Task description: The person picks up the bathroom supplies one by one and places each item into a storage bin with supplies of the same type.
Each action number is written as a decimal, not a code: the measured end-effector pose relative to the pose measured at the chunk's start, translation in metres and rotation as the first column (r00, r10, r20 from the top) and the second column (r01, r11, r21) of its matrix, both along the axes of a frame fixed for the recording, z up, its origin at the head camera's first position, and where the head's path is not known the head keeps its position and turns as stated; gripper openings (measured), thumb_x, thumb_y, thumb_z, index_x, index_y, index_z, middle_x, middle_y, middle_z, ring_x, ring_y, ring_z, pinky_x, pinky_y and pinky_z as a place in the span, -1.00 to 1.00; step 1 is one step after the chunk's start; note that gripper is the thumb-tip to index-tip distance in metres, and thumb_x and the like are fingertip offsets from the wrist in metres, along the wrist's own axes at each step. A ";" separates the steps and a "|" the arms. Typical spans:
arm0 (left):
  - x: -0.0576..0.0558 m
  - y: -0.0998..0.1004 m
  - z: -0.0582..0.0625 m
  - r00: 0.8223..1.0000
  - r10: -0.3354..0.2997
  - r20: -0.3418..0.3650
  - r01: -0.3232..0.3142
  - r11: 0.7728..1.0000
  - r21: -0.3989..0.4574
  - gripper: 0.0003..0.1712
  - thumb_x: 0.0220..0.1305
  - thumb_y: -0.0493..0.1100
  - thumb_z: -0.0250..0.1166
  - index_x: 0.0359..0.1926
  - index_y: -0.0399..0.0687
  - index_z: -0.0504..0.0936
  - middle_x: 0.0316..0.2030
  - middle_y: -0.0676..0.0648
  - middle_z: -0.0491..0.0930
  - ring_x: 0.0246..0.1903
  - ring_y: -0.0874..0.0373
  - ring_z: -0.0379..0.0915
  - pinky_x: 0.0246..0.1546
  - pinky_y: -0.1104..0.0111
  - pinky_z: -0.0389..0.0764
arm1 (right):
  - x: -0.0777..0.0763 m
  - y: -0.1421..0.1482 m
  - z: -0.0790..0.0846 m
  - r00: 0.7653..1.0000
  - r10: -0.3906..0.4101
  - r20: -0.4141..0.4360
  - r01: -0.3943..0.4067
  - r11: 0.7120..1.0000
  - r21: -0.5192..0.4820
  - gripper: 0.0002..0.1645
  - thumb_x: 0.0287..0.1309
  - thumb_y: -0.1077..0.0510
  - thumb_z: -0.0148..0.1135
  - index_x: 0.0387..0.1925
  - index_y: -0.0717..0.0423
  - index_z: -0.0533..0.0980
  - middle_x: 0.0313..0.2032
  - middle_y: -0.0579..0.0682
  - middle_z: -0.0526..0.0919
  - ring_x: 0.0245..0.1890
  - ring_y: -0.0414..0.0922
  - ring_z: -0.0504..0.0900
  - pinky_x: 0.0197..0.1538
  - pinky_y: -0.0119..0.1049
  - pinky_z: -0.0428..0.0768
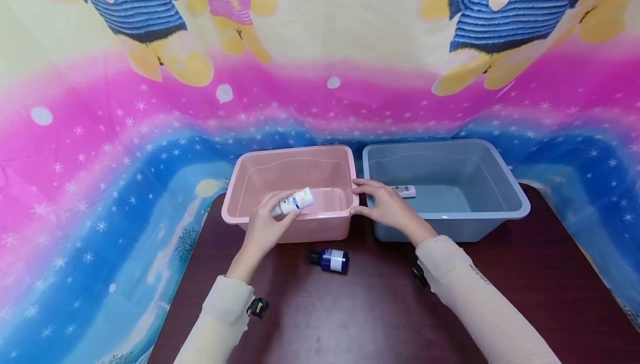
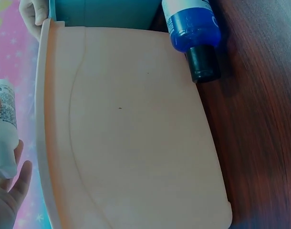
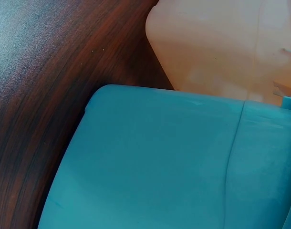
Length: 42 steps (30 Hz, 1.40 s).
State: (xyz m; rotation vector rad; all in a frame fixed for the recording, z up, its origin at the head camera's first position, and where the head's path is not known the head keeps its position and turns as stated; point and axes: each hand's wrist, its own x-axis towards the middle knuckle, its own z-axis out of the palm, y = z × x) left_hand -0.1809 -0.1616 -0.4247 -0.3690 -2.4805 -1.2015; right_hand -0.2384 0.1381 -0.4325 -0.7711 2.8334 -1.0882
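My left hand (image 1: 265, 222) grips a small white bottle (image 1: 295, 202) with printed labelling, tilted above the front part of a pink bin (image 1: 290, 229). In the left wrist view the same white bottle (image 2: 5, 124) shows its cap pointing down, at the left edge. My right hand (image 1: 392, 208) holds the right rim of the pink bin, thumb toward the front and fingers farther back. On the table in front of the pink bin lies a dark blue bottle (image 1: 335, 260) with a black cap and a white label.
A grey-blue bin (image 1: 450, 228) stands right of the pink one, with a narrow gap between them. Inside it lies a white labelled item (image 1: 404, 191), partly hidden by my right hand. Both bins stand on a dark wooden table (image 1: 350, 319). A patterned cloth (image 1: 310, 97) hangs behind.
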 end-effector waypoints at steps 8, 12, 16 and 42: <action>-0.011 -0.001 -0.001 1.000 -0.030 0.001 0.029 0.993 0.117 -0.51 0.16 -0.22 0.48 0.15 0.01 0.65 0.02 -0.04 0.60 -0.16 0.08 0.52 -0.28 0.25 0.68 | 0.000 0.001 -0.002 1.000 -0.009 0.006 0.009 1.000 -0.007 -0.27 0.11 -0.19 0.40 0.23 0.11 0.54 0.39 -0.05 0.36 0.40 0.07 0.26 0.29 0.10 0.37; -0.015 -0.001 0.000 1.000 -0.020 0.012 0.018 0.992 0.126 -0.51 0.14 -0.23 0.49 0.13 -0.02 0.66 0.01 -0.05 0.61 -0.16 0.07 0.52 -0.26 0.23 0.63 | 0.000 0.001 -0.001 1.000 -0.009 0.006 0.010 1.000 -0.007 -0.27 0.11 -0.19 0.40 0.23 0.10 0.54 0.39 -0.05 0.36 0.40 0.06 0.26 0.29 0.10 0.37; -0.019 0.000 0.001 1.000 -0.014 0.023 0.011 0.992 0.128 -0.51 0.13 -0.21 0.50 0.12 0.00 0.67 0.00 -0.05 0.61 -0.17 0.06 0.51 -0.24 0.24 0.58 | -0.001 0.001 -0.002 1.000 -0.004 -0.001 0.004 1.000 -0.008 -0.28 0.11 -0.18 0.40 0.23 0.10 0.54 0.39 -0.04 0.36 0.40 0.06 0.26 0.30 0.10 0.36; -0.044 -0.002 0.000 0.995 -0.028 0.095 0.014 0.989 0.148 -0.52 0.17 -0.16 0.48 0.14 0.02 0.65 0.01 -0.05 0.58 -0.18 0.04 0.49 -0.20 0.21 0.55 | -0.001 0.002 -0.002 1.000 0.009 -0.006 -0.009 1.000 0.012 -0.27 0.12 -0.21 0.38 0.24 0.08 0.54 0.40 -0.05 0.34 0.41 0.06 0.25 0.30 0.11 0.35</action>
